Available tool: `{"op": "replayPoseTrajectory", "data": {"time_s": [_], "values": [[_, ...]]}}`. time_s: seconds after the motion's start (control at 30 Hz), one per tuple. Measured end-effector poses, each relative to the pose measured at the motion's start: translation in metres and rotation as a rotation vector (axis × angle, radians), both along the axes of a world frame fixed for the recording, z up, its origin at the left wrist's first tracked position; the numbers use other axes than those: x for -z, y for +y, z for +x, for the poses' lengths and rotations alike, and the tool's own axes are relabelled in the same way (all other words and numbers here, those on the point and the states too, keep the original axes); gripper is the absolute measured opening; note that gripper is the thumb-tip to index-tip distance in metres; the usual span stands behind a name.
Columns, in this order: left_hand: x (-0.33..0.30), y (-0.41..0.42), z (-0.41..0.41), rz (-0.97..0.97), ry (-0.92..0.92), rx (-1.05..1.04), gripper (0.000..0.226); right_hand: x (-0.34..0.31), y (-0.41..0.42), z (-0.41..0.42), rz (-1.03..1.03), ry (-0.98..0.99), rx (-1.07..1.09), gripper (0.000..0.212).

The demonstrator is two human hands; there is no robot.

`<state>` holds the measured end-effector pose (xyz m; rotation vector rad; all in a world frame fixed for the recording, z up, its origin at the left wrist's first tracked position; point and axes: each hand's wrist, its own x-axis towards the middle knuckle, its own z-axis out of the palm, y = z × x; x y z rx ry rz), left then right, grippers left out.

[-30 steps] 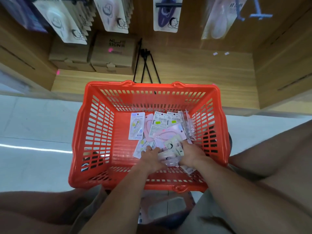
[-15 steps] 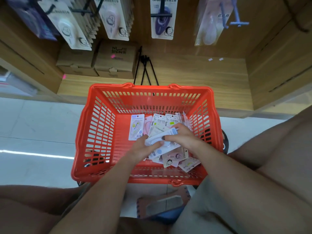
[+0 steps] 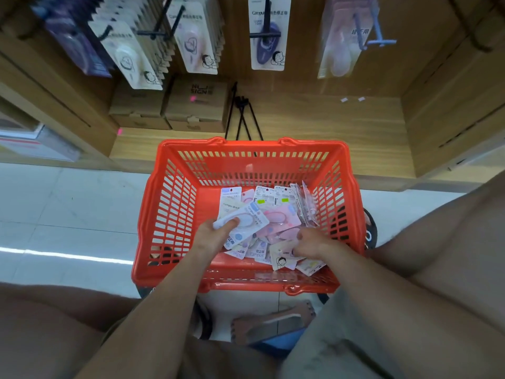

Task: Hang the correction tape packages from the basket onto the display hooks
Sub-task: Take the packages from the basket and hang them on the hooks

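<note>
Campus package (image 3: pixel 247 222), NU SIGN box (image 3: pixel 198 103)

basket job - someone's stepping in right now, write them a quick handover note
Left hand: grips a white package over the pile, thumb on top.
Right hand: down in the pile, pinching a cream package.
Basket: on the floor by the shelf, many packages loose in its right half.
Hooks: already carry rows of packages above.
Done: sorting and picking under way; neither held package is hung yet.
Left: lift the held packages onto matching hooks, then clear the rest of the basket.
</note>
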<state>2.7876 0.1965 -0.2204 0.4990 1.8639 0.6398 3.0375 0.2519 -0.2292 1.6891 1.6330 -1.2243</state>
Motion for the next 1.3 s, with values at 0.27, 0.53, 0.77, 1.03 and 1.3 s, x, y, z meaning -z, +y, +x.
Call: {"op": "replayPoseTrajectory", "data": {"time_s": [0.27,0.53,0.77,1.03,1.3], "values": [[0.009,-0.006,0.002,-0.041,-0.049,0.056,0.032,-0.003,-0.013,-0.002,-0.125,-0.199,-0.359,0.049],[0.009,-0.007,-0.001,0.057,-0.087,0.121,0.031,0.006,-0.017,-0.011,-0.036,-0.355,-0.541,0.049],[0.009,-0.006,-0.002,0.097,-0.137,0.114,0.032,0.015,-0.017,-0.019,-0.003,-0.493,-0.736,0.047],[0.006,-0.002,0.001,0.119,-0.19,0.033,0.024,0.01,-0.008,-0.039,-0.046,-0.384,-0.839,0.047],[0.005,0.001,0.0,0.138,-0.176,0.005,0.024,0.002,0.007,-0.048,0.01,-0.292,-0.774,0.046]]}}
